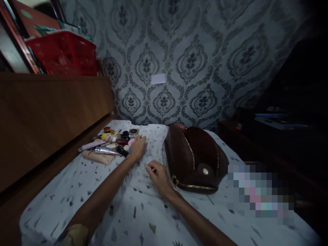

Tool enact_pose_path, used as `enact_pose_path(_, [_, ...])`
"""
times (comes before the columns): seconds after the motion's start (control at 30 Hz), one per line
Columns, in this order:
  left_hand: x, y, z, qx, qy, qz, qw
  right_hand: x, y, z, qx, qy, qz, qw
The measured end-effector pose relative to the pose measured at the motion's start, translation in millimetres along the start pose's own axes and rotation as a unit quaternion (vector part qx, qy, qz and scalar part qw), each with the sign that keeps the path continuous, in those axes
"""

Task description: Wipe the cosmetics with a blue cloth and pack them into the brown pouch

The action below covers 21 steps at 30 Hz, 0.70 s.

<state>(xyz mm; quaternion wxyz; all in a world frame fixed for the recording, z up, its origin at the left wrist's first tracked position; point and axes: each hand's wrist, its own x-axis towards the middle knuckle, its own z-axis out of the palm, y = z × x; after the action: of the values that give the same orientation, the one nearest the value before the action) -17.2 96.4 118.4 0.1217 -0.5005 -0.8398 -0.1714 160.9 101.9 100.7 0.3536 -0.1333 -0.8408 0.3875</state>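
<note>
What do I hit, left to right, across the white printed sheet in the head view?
Pile of cosmetics → left hand → right hand → open brown bag → pixelated patch, contents hidden.

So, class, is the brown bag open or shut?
Open: the brown bag's zip edges stand apart, and its dark inside shows between them.

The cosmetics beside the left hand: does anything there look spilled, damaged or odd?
I see no clear spill or damage. Only the untidiness stands out: the cosmetics lie jumbled and overlapping, pointing different ways, beside the left hand. Finer details are too dim to judge.
</note>
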Motion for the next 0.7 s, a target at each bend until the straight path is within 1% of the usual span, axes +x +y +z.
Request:
enact_pose_path(0.1, [10.4, -2.6, 5.7, 0.019, -0.029, 0.007, 0.999, -3.6, 16.8, 7.3, 0.067, 0.018, 0.112, 0.991])
enact_pose_path(0.17, [12.6, -4.7, 10.2, 0.031, -0.051, 0.014, 0.998, -6.9, 22.1, 6.1, 0.099, 0.021, 0.153, 0.983])
enact_pose_path(0.23, [12.8, -6.0, 13.2, 0.042, -0.064, 0.018, 0.997, -9.7, 22.9, 3.2, 0.114, 0.019, 0.169, 0.979])
enact_pose_path(0.33, [12.9, -6.0, 13.7, 0.056, -0.070, 0.020, 0.996, -11.3, 20.9, 1.0, 0.107, 0.009, 0.176, 0.979])
enact_pose_path(0.43, [15.1, -7.5, 10.4, 0.057, -0.072, 0.027, 0.995, -11.2, 20.9, 2.1, 0.086, 0.004, 0.170, 0.982])
enact_pose_path(0.5, [19.0, -13.7, 5.5, 0.052, -0.070, 0.031, 0.996, -11.1, 22.5, 3.1, 0.079, 0.002, 0.164, 0.983])
enact_pose_path(0.6, [30.8, -38.0, -9.7, 0.048, -0.054, 0.005, 0.997, -11.3, 24.7, 3.6, 0.072, -0.005, 0.162, 0.984])
enact_pose_path(0.7, [48.2, -82.5, -35.8, 0.057, -0.023, -0.062, 0.996, -11.4, 24.1, 3.0, 0.069, -0.016, 0.167, 0.983])
